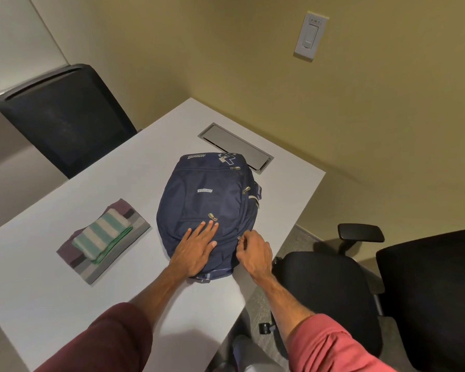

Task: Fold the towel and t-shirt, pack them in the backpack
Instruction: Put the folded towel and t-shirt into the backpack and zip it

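Observation:
A navy backpack [207,200] lies flat on the white table [38,291], its zips closed as far as I can see. My left hand [196,247] presses flat on the near part of the backpack with straight fingers. At the pack's near right edge, my right hand [255,251] pinches a small metal zip pull [239,238]. To the left of the backpack a folded green-and-white striped towel [102,233] rests on top of a folded purple, grey and black t-shirt [134,226].
A grey cable hatch [234,143] is set into the table behind the backpack. One black office chair [62,114] stands at the far left, another black chair [387,291] close on the right beside the table's edge. A light switch [310,36] is on the wall.

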Tool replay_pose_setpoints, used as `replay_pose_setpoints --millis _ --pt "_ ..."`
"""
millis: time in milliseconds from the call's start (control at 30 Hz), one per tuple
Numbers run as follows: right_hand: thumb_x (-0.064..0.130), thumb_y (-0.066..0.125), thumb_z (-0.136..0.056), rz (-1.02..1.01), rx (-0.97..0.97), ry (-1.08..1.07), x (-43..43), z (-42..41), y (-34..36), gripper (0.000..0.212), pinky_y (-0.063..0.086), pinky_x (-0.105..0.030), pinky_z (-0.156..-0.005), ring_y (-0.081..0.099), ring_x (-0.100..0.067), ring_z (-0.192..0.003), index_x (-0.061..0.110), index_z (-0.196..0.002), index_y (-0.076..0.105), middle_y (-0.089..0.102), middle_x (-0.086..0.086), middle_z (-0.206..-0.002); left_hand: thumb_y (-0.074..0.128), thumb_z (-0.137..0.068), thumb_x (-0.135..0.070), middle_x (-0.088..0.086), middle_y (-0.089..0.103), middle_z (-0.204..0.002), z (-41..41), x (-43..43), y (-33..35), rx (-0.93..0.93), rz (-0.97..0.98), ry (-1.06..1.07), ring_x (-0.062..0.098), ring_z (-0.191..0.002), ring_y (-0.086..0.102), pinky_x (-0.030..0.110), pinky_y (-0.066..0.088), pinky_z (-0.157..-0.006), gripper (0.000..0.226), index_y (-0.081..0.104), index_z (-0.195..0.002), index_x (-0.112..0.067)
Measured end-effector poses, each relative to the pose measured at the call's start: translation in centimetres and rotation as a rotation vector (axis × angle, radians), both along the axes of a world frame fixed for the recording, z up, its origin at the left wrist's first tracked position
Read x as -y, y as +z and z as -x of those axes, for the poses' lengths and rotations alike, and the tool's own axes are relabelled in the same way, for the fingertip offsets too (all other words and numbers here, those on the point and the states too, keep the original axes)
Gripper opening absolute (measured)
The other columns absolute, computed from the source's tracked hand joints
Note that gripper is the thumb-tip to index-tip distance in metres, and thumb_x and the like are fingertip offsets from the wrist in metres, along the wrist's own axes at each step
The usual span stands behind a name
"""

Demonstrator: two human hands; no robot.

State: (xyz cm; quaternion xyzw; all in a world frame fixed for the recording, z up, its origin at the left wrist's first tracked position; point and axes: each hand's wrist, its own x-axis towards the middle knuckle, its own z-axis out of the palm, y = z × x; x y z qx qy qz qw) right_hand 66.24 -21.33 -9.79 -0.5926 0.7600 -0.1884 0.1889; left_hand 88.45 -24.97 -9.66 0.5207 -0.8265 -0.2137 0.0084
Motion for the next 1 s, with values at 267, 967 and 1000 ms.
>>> replay_pose_setpoints --millis 267,967,1000 --pt "0.028 0.059 -0.098 0.028 -0.03 0.185 -2.2 -4.0 0.4 0.011 0.055 -0.038 -0.063 0.059 -0.017 -0.069 0.022 -0.09 0.056 0.058 0.006 -0.084 0.023 -0.118 -0.031 -0.007 0.017 -0.178 -1.3 -1.3 -0.2 -0.117 -0.043 0.05 0.017 -0.166 0.01 0.049 0.015 -0.133 0.055 0.012 -0.172 -0.03" --pt "0.029 0.058 -0.101 0.243 -0.238 0.511 0.9 -3.2 3.4 0.01 0.049 -0.04 -0.073 0.059 -0.019 -0.086 0.022 -0.097 0.063 0.06 0.005 -0.093 0.065 -0.101 -0.053 0.008 0.031 -0.174 0.9 -8.5 0.1 -0.03 0.345 0.474 0.027 -0.164 0.021 0.061 0.024 -0.128 0.039 0.078 -0.101 -0.016" --pt "0.026 0.058 -0.098 0.225 -0.261 0.546 1.3 -3.0 3.4 0.007 0.047 -0.04 -0.075 0.058 -0.021 -0.089 0.022 -0.099 0.063 0.059 0.004 -0.096 0.066 -0.099 -0.054 0.007 0.03 -0.174 1.5 -8.3 0.1 -0.012 0.339 0.49 0.026 -0.163 0.022 0.061 0.024 -0.128 0.041 0.08 -0.102 -0.015"
